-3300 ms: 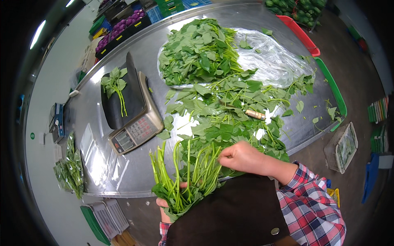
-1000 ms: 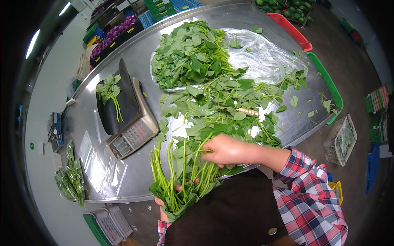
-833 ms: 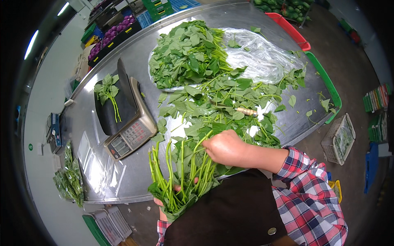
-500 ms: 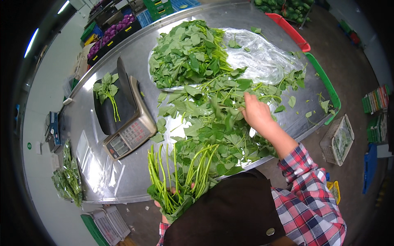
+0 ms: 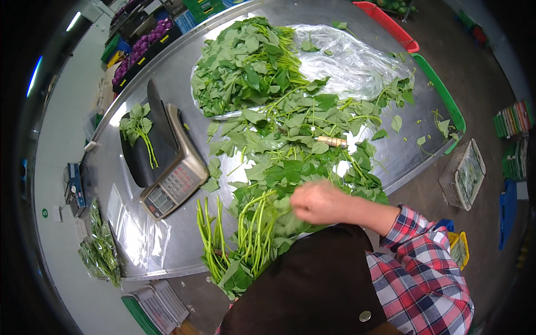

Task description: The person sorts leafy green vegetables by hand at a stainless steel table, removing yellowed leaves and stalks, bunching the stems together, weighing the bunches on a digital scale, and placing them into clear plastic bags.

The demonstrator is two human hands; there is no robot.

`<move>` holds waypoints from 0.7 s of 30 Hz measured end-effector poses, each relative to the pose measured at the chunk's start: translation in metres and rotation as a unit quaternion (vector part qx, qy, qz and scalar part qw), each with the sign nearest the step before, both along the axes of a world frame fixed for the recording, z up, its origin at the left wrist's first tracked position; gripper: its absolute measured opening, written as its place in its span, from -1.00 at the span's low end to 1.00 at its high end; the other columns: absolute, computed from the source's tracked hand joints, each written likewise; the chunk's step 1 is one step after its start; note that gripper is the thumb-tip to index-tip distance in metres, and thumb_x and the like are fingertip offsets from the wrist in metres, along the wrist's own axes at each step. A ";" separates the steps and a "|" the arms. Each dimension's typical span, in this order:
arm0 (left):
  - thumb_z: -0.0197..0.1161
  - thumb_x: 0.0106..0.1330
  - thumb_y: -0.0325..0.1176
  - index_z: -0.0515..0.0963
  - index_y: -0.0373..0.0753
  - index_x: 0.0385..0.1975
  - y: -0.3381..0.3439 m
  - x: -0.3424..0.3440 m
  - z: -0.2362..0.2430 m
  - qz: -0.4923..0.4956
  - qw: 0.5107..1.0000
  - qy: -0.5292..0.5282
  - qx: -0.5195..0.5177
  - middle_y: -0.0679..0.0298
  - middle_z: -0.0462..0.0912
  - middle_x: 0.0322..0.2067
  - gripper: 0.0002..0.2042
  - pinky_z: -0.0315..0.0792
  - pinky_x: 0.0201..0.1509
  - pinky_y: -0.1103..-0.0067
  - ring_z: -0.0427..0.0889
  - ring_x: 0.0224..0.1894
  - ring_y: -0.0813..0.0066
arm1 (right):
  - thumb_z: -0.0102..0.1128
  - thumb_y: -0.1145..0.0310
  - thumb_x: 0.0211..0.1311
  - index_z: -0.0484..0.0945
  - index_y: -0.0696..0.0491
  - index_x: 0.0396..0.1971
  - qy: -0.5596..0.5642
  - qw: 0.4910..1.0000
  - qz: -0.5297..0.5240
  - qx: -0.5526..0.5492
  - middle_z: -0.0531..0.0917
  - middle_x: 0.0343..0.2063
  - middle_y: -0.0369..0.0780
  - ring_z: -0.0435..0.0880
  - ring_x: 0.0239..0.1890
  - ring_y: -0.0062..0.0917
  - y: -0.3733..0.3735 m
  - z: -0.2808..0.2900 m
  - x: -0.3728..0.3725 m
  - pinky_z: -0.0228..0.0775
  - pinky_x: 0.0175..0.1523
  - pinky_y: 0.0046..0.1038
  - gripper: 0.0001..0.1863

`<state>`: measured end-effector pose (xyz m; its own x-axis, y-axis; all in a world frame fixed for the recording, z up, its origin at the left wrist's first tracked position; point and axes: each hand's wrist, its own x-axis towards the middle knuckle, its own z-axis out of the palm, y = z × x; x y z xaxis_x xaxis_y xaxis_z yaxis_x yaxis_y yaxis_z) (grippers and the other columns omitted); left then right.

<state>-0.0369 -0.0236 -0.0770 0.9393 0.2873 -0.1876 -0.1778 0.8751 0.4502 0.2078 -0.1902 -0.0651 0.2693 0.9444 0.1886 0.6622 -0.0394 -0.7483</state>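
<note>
Low in front of me, a bunch of leafy greens [image 5: 254,234] stands with its cut stems upward. My left hand [image 5: 221,253] grips this bunch, mostly hidden by leaves and stems. Close to the bunch's right side, my right hand [image 5: 319,202] is closed and slightly blurred; a leafy green stem [image 5: 281,207] shows at its fingers. Beyond it spreads a loose pile of greens [image 5: 296,170] on the metal table [image 5: 134,234]. Among those leaves lies a wooden-looking handle [image 5: 332,141], its other end covered.
A scale [image 5: 181,176] at left carries a small bunch of greens [image 5: 139,131] in its black pan. Farther back, a large heap of greens [image 5: 240,67] rests on clear plastic [image 5: 352,61]. Bagged greens [image 5: 100,248] lie at the left edge; a crate [image 5: 463,176] stands right.
My right hand has come from the pile toward the bunch, uncovering the wooden-looking handle. My left hand still holds the bunch. The whole view has shifted slightly.
</note>
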 end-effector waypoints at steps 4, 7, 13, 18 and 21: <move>0.13 -0.03 -0.27 0.25 -0.33 0.01 -0.004 0.001 -0.002 -0.008 1.000 0.004 -0.003 0.00 0.42 -0.15 -0.45 0.28 0.07 0.11 0.43 -0.02 -0.05 | 0.08 0.36 -0.09 0.41 0.06 -0.70 -0.124 0.981 -0.149 -0.023 0.49 -0.66 -0.23 0.51 -0.56 -0.32 -0.009 -0.016 0.021 0.38 -0.46 -0.32 -0.87; 0.13 -0.05 -0.27 0.25 -0.33 0.02 -0.006 0.003 -0.002 -0.012 1.000 0.006 -0.006 0.00 0.42 -0.14 -0.44 0.28 0.08 0.12 0.42 -0.01 -0.05 | 0.08 0.37 -0.08 0.40 0.04 -0.70 -0.144 0.969 -0.200 0.029 0.48 -0.68 -0.23 0.51 -0.57 -0.33 -0.001 -0.030 0.013 0.36 -0.49 -0.30 -0.87; 0.15 -0.07 -0.29 0.23 -0.34 0.04 -0.009 0.004 -0.001 -0.014 1.000 0.008 -0.008 0.00 0.41 -0.12 -0.41 0.27 0.09 0.13 0.42 0.00 -0.04 | 0.11 0.31 0.00 0.47 0.10 -0.56 -0.051 0.922 -0.375 -0.086 0.54 -0.59 -0.15 0.56 -0.48 -0.23 -0.016 -0.024 0.070 0.41 -0.38 -0.28 -0.84; 0.16 -0.10 -0.30 0.22 -0.34 0.05 -0.010 0.006 -0.005 -0.017 1.000 0.007 -0.014 -0.01 0.40 -0.10 -0.38 0.27 0.10 0.15 0.41 0.01 -0.04 | 0.22 0.13 0.03 0.30 0.19 0.00 0.081 0.958 -0.215 -0.172 0.46 -0.11 -0.04 0.60 -0.48 -0.30 -0.040 -0.008 0.075 0.45 -0.37 -0.30 -0.39; 0.16 -0.11 -0.31 0.22 -0.34 0.06 -0.010 0.009 -0.006 -0.024 1.000 0.006 -0.015 -0.01 0.39 -0.09 -0.37 0.26 0.11 0.16 0.41 0.02 -0.03 | 0.25 0.04 0.03 0.04 0.20 0.21 0.646 0.758 -0.011 -0.088 0.34 0.08 -0.05 0.56 -0.54 -0.50 -0.035 -0.026 0.042 0.41 -0.53 -0.46 -0.13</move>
